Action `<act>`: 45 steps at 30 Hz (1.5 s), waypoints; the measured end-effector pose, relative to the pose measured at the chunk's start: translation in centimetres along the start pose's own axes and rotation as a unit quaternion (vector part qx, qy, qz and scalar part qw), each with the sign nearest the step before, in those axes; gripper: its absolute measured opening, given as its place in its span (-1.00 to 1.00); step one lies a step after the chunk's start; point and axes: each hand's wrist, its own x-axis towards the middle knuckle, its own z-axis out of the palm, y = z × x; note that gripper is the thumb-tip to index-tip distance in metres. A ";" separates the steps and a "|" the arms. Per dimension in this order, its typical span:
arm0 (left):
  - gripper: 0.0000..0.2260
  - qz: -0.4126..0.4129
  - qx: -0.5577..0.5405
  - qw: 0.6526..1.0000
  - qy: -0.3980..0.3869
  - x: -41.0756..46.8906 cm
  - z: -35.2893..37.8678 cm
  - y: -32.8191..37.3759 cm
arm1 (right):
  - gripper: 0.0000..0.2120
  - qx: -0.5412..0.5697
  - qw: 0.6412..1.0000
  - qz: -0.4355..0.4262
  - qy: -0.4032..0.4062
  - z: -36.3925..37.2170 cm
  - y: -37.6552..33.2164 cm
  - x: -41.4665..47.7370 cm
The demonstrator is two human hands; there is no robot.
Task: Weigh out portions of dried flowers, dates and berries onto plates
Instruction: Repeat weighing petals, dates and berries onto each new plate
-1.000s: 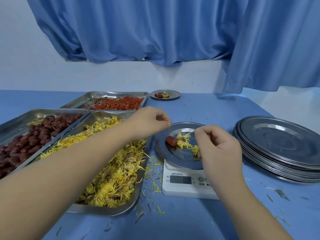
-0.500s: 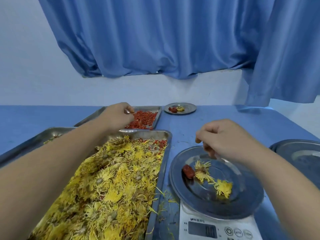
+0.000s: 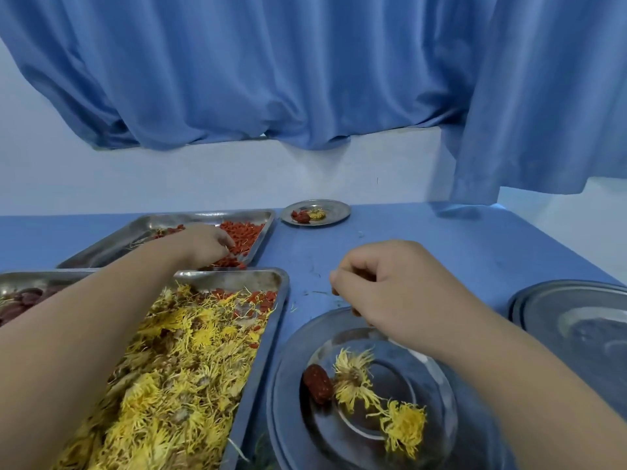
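Note:
My left hand [image 3: 207, 244] reaches into the far metal tray [image 3: 159, 221] and its curled fingers dig into the red berries [image 3: 246, 232]. My right hand [image 3: 397, 290] hovers over the far rim of the steel plate [image 3: 291, 385], fingers curled with the thumb against the fingertips; nothing shows plainly in it. On that plate lie one dark red date [image 3: 317, 383] and two dried yellow flowers [image 3: 353, 374]. The scale under the plate is out of view. My left forearm crosses the tray of yellow flowers [image 3: 176, 368].
A tray of dates [image 3: 17, 301] shows at the left edge. A stack of steel plates [image 3: 576, 320] sits at the right. A small filled plate [image 3: 337, 212] stands at the back of the blue table [image 3: 424, 239], near the wall and blue curtain.
My left hand has gone from above the plate back and left into the berry tray. My right hand has lifted off the flowers. The view has moved closer and tilted up.

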 end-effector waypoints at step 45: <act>-0.66 -0.013 0.045 0.997 -0.064 5.7 1.9 -2.7 | -0.70 -0.171 0.983 -0.071 -0.014 0.8 -0.1 -0.1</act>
